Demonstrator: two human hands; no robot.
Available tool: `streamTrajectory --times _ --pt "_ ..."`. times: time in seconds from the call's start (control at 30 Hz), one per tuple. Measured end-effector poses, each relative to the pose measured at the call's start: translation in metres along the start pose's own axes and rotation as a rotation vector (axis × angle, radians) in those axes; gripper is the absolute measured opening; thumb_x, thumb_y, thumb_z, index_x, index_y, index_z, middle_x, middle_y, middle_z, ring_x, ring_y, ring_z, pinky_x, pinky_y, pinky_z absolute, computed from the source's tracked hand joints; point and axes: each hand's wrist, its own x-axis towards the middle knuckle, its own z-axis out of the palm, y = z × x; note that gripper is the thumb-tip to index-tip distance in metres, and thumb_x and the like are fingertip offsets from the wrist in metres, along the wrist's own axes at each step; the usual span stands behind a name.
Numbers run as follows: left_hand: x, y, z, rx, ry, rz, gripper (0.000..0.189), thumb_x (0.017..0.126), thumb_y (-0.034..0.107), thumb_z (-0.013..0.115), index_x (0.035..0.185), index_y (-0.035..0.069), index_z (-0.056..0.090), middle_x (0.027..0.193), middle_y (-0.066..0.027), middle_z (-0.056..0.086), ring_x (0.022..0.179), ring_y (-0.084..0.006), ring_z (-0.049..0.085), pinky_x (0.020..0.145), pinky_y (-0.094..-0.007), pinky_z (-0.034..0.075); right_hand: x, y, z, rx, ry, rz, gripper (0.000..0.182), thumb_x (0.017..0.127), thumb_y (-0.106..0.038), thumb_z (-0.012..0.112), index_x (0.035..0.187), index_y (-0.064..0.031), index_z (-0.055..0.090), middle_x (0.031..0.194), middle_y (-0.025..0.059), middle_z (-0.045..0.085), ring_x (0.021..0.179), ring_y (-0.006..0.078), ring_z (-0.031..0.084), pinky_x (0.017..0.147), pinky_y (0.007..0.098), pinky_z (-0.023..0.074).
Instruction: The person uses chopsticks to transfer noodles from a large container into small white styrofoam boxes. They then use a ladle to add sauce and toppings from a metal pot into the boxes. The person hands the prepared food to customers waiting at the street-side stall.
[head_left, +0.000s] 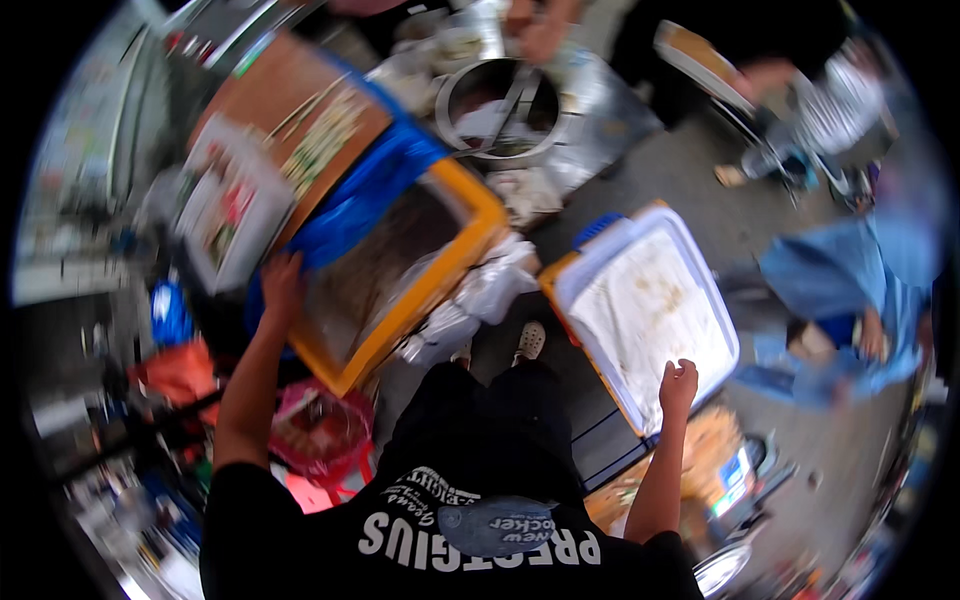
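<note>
My left hand (283, 285) is at the corner of a blue plastic sheet, near the yellow-orange frame (420, 311) around a dark recessed top; blur hides whether its fingers hold anything. Beside it stands a white container (244, 217) with red and green contents. My right hand (678, 379) hovers over or rests by a white cloth (637, 322) that lines a pale plastic tray, its fingers loosely curled and nothing visible in them. Pale green strips (322, 142) lie in a row on a brown board (255, 97).
A large round metal pot (501, 109) stands ahead, with another person's hand (541, 37) above it. White plastic bags (480, 296) hang beside the frame. A pink-lined basket (322, 427) stands at the lower left. A person in blue clothing (825, 262) is at the right.
</note>
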Motion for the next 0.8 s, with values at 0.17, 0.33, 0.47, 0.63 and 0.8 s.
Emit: streamTrajectory --times 0.17,0.33,0.47,0.63,0.8 --pt "-0.004 -0.058 -0.009 0.002 0.108 -0.167 0.01 0.088 0.02 0.065 0.088 0.012 0.059 0.089 -0.0085 0.062 0.085 -0.0313 0.062 0.073 -0.0457 0.048 -0.015 -0.314 0.027 0.562 -0.246 -0.638 0.017 0.095 -0.006 0.064 0.109 0.0015 0.066 0.095 0.0123 0.067 0.085 0.0209 0.065 0.077 0.0322 0.0525" --pt "0.009 -0.068 -0.051 -0.193 0.264 -0.376 0.013 0.09 0.021 0.064 0.095 0.01 0.058 0.09 -0.0108 0.06 0.079 -0.0331 0.066 0.063 -0.0448 0.054 -0.125 -0.525 0.136 0.386 -0.891 -1.209 0.027 0.087 -0.003 0.064 0.112 -0.0081 0.069 0.097 0.0162 0.063 0.094 0.0389 0.063 0.081 0.0421 0.0521" --pt "-0.006 -0.054 -0.039 -0.354 0.336 -0.365 0.024 0.088 0.023 0.067 0.108 0.012 0.058 0.1 -0.0104 0.061 0.084 -0.033 0.066 0.064 -0.0445 0.055 -0.187 -0.558 0.269 -0.143 -1.098 -1.753 0.034 0.083 -0.018 0.066 0.116 -0.0145 0.073 0.105 0.0161 0.064 0.105 0.0359 0.061 0.088 0.0475 0.0519" --pt "-0.043 -0.05 -0.003 -0.31 0.14 -0.254 0.02 0.086 0.017 0.064 0.105 0.014 0.062 0.112 -0.0078 0.057 0.105 -0.0336 0.059 0.074 -0.0484 0.054 -0.213 -0.552 0.314 -0.405 -1.1 -2.031 0.019 0.083 -0.018 0.063 0.096 -0.0158 0.077 0.11 0.0143 0.065 0.106 0.0379 0.06 0.089 0.0468 0.0529" --pt "-0.06 -0.078 0.013 -0.288 0.128 -0.303 0.004 0.083 0.013 0.059 0.086 0.011 0.062 0.097 -0.0078 0.06 0.093 -0.0307 0.063 0.067 -0.0454 0.054 -0.17 -0.556 0.278 -0.044 -0.807 -1.678 0.01 0.082 -0.012 0.061 0.086 -0.0087 0.069 0.1 0.015 0.068 0.102 0.0362 0.064 0.082 0.0447 0.0542"
